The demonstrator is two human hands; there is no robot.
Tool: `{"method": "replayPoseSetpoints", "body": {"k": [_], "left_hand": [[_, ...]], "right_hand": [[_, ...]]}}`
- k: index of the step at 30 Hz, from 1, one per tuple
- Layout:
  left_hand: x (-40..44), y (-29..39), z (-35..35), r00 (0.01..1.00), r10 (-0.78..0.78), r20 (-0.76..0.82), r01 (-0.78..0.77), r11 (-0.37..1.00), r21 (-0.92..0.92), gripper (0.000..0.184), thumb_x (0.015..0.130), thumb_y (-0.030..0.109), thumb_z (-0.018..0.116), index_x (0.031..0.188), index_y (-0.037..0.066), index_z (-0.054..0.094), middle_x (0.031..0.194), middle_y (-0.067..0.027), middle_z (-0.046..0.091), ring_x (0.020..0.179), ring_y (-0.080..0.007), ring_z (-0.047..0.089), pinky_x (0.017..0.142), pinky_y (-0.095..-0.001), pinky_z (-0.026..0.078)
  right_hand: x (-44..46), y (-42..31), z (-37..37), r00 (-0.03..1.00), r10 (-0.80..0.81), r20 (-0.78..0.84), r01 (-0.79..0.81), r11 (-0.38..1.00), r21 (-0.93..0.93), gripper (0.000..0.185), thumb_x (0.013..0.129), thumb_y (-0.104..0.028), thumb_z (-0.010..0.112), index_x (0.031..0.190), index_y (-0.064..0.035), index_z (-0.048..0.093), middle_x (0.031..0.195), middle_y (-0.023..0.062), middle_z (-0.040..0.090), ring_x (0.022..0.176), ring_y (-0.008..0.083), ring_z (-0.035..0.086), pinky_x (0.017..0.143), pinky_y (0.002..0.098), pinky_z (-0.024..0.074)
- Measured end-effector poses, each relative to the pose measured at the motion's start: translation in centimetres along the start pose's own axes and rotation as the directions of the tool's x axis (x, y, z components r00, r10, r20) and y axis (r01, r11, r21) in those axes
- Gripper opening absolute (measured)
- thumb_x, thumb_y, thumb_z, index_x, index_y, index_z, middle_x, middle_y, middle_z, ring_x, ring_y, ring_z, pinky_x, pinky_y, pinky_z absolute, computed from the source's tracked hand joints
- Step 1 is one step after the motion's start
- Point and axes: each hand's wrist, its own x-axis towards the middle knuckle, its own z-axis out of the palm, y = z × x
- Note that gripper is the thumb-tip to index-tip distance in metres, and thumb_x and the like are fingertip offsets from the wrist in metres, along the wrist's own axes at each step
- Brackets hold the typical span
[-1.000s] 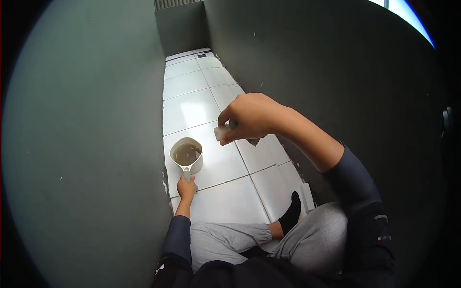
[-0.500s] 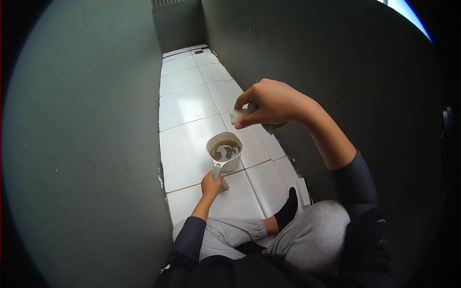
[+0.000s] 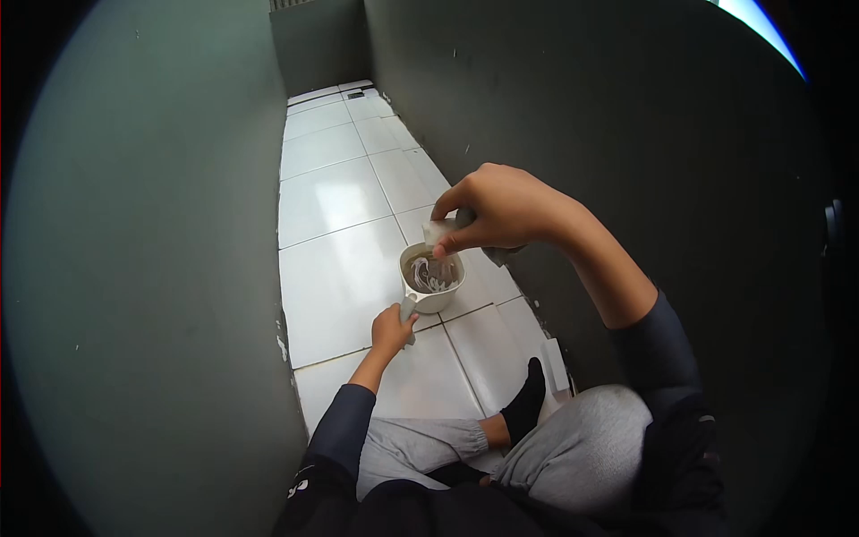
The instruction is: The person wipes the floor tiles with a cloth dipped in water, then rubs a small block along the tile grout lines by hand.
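Observation:
My left hand (image 3: 391,329) is closed round the handle of a white dipper (image 3: 437,303), which sits upright on the tiled floor. Murky water (image 3: 428,271) in it shows bright, rippled reflections. Above its far rim, my right hand (image 3: 506,208) pinches a whitish and grey piece that looks like a rag (image 3: 437,234). A grey end of it shows below the palm; the rest is hidden by the fingers. Whether the rag touches the rim, I cannot tell.
White floor tiles (image 3: 331,192) run away between a grey-green wall (image 3: 152,233) on the left and a dark wall (image 3: 644,134) on the right. My crossed legs in grey trousers (image 3: 582,438) are close in front. A white tile piece (image 3: 557,364) leans near the right wall.
My right hand has come down with the rag, closer to the dipper's opening. The dipper appears farther right and slightly turned, and the water's reflections have become rippled. My view has shifted slightly.

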Motion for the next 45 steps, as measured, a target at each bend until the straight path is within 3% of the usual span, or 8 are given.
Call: {"method": "replayPoseSetpoints", "body": {"k": [14, 19, 23, 24, 30, 33, 40, 45], "left_hand": [[2.9, -4.7, -4.8, 0.976, -0.043, 0.212, -0.034, 0.937, 0.348, 0.048, 0.075, 0.046, 0.072, 0.097, 0.006, 0.058, 0.092, -0.0106, 0.065, 0.088, -0.0278, 0.063, 0.074, -0.0443, 0.045], [-0.2, -3.8, -4.2, 0.998, 0.056, 0.035, -0.066, 0.892, 0.447, 0.075, 0.075, 0.049, 0.072, 0.129, 0.005, 0.045, 0.118, -0.0101, 0.054, 0.107, -0.0269, 0.052, 0.076, -0.0489, 0.043], [-2.8, -3.1, -3.8, 0.994, 0.104, 0.013, -0.099, 0.886, 0.452, 0.080, 0.083, 0.048, 0.064, 0.143, 0.007, 0.031, 0.143, -0.0181, 0.038, 0.132, -0.0347, 0.036, 0.098, -0.0607, 0.034], [-2.8, -2.8, -4.2, 0.991, 0.008, 0.132, -0.060, 0.918, 0.391, 0.078, 0.087, 0.046, 0.059, 0.147, 0.009, 0.024, 0.151, -0.0187, 0.025, 0.141, -0.0358, 0.022, 0.105, -0.0650, 0.023], [-4.5, -1.7, -5.0, 0.996, 0.014, 0.089, -0.035, 0.969, 0.244, 0.078, 0.089, 0.045, 0.056, 0.149, 0.011, 0.019, 0.153, -0.0179, 0.021, 0.143, -0.0337, 0.018, 0.103, -0.0692, 0.022], [-7.1, 0.2, -4.7, 0.989, -0.147, -0.030, 0.146, 0.989, -0.034, 0.076, 0.090, 0.045, 0.055, 0.149, 0.010, 0.021, 0.151, -0.0182, 0.026, 0.141, -0.0333, 0.022, 0.102, -0.0696, 0.022], [-13.0, 2.8, -0.9, 0.988, -0.101, -0.119, 0.060, 0.950, -0.307, 0.046, 0.089, 0.030, 0.062, 0.123, 0.001, 0.053, 0.123, -0.0187, 0.055, 0.114, -0.0351, 0.053, 0.096, -0.0385, 0.044], [-12.8, 1.0, -0.3, 0.990, -0.138, -0.037, 0.119, 0.939, -0.322, 0.037, 0.089, 0.028, 0.062, 0.115, 0.002, 0.059, 0.117, -0.0169, 0.058, 0.109, -0.0330, 0.056, 0.092, -0.0386, 0.045]], "right_hand": [[3.2, 0.0, 2.5, 0.987, 0.041, 0.157, -0.033, 0.998, -0.053, 0.044, 0.073, -0.042, 0.076, 0.101, -0.0082, 0.072, 0.081, 0.0121, 0.071, 0.073, 0.0244, 0.069, 0.068, 0.0332, 0.0520], [5.1, 0.9, 4.6, 0.984, 0.031, 0.174, 0.002, 0.982, -0.189, 0.043, 0.073, -0.043, 0.075, 0.102, -0.0117, 0.072, 0.083, 0.0081, 0.071, 0.076, 0.0242, 0.068, 0.069, 0.0339, 0.0520], [6.3, 1.4, 7.0, 0.952, 0.091, 0.292, -0.007, 0.960, -0.279, 0.044, 0.072, -0.042, 0.075, 0.105, -0.0137, 0.071, 0.087, 0.0058, 0.071, 0.080, 0.0235, 0.068, 0.070, 0.0345, 0.0520], [6.5, 2.1, 8.1, 0.949, 0.086, 0.304, -0.006, 0.966, -0.257, 0.044, 0.071, -0.041, 0.075, 0.106, -0.0139, 0.071, 0.086, 0.0058, 0.071, 0.080, 0.0228, 0.068, 0.070, 0.0338, 0.0524], [7.0, 4.4, 13.5, 0.906, 0.252, 0.340, -0.269, 0.963, 0.002, 0.050, 0.069, -0.040, 0.076, 0.110, -0.0118, 0.070, 0.084, 0.0081, 0.070, 0.073, 0.0216, 0.068, 0.069, 0.0318, 0.0516], [6.7, 10.8, 19.9, 0.938, 0.280, 0.205, -0.341, 0.854, 0.393, 0.052, 0.069, -0.037, 0.077, 0.109, -0.0045, 0.068, 0.089, 0.0141, 0.069, 0.081, 0.0216, 0.067, 0.072, 0.0323, 0.0520], [2.8, 17.5, 33.7, 0.740, 0.673, 0.008, -0.362, 0.387, 0.848, 0.054, 0.076, -0.033, 0.077, 0.116, -0.0003, 0.062, 0.100, 0.0116, 0.067, 0.087, 0.0178, 0.064, 0.077, 0.0299, 0.0509], [3.3, 20.2, 39.1, 0.770, 0.638, 0.011, -0.287, 0.332, 0.898, 0.048, 0.079, -0.027, 0.077, 0.116, -0.0006, 0.062, 0.098, 0.0076, 0.067, 0.088, 0.0139, 0.063, 0.079, 0.0266, 0.0498]]}}
